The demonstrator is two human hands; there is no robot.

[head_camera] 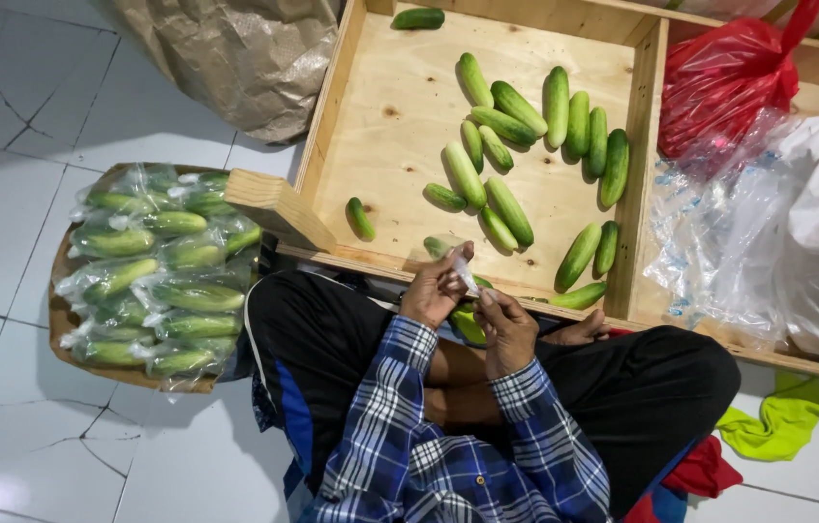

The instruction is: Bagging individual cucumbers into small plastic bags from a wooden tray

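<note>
My left hand (pixel 437 289) pinches a clear plastic bag (pixel 465 274) between its fingers. My right hand (pixel 506 329) grips a cucumber (pixel 469 325) under it. Loose cucumbers (pixel 526 136) lie in the wooden tray (pixel 385 116).

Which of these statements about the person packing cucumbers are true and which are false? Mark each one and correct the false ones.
1. Loose cucumbers lie in the wooden tray. True.
2. The bagged cucumbers are piled to the person's right. False: they lie on a basket on the left side.
3. Both the left hand and the right hand are at a small clear plastic bag. True.
4. The red plastic bag lies on the floor by the basket. False: it sits at the tray's far right end.
5. The person wears a plaid shirt. True.
</note>
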